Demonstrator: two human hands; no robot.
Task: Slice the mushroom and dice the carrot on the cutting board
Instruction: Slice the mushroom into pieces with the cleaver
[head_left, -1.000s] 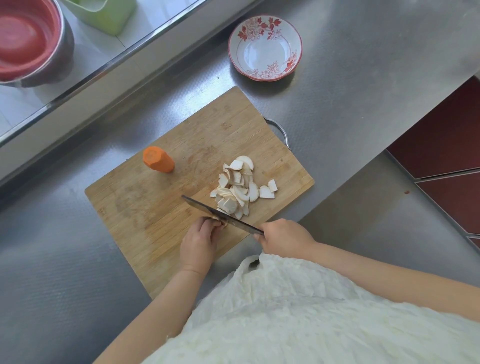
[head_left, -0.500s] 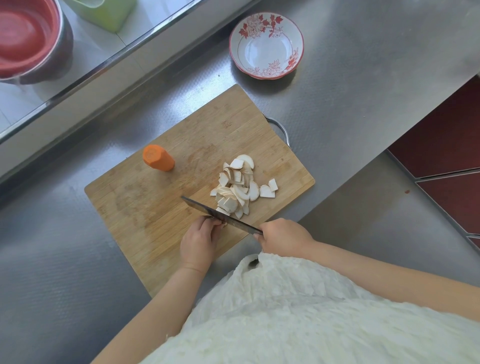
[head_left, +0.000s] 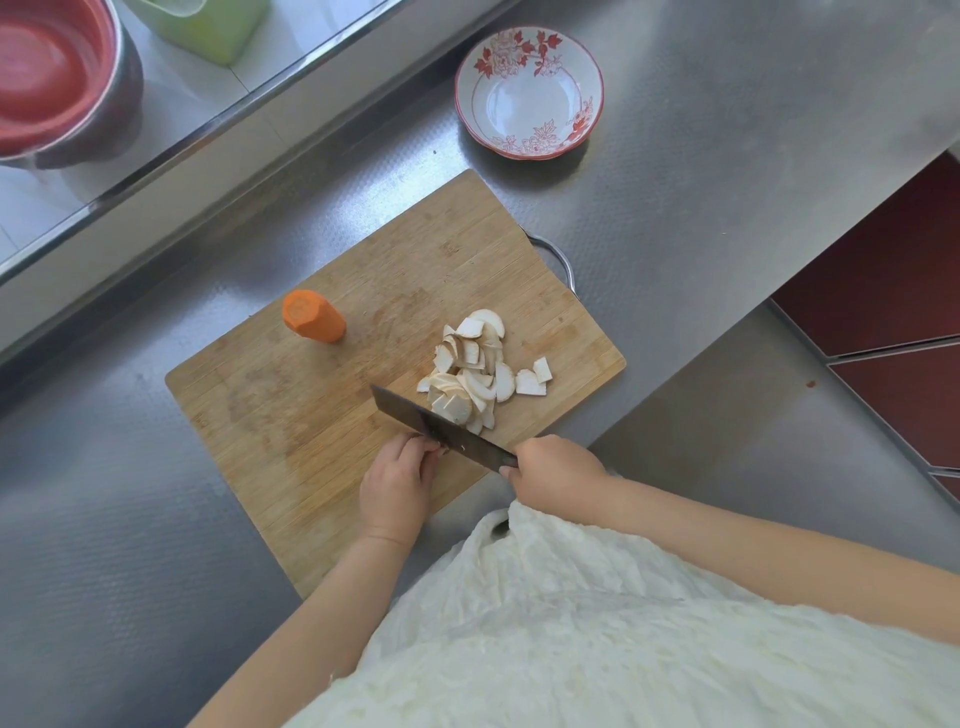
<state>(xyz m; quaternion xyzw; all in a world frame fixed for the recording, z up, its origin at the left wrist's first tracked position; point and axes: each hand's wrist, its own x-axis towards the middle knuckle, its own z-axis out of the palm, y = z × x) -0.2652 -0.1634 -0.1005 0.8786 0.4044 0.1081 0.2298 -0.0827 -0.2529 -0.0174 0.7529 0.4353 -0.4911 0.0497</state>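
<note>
At the far left a red basin (head_left: 49, 73) sits on the tiled ledge beside a green container (head_left: 208, 26). On the steel counter (head_left: 701, 182) lies the cutting board (head_left: 291, 410), and toward its left far part a carrot stub (head_left: 313, 315) stands apart from everything else, uncut, well away from both hands.

The left hand (head_left: 397, 480) rests on the board's near part, fingers curled at the near face of the knife blade (head_left: 441, 431); what they pinch there is hidden by the blade and fingers (only a dark sliver shows), so I cannot tell whether they hold a piece of mushroom. The blade runs diagonally from above the left hand down to the right hand (head_left: 553, 475), which is wrapped tightly round the handle.

Just beyond the blade, touching its far face, lies the heap of mushroom slices (head_left: 475, 371), with two loose pieces at its right edge. The board's metal handle (head_left: 558, 260) sticks out on the right, and farther off stands a red-flowered bowl (head_left: 530, 93), well clear of the cutting.
</note>
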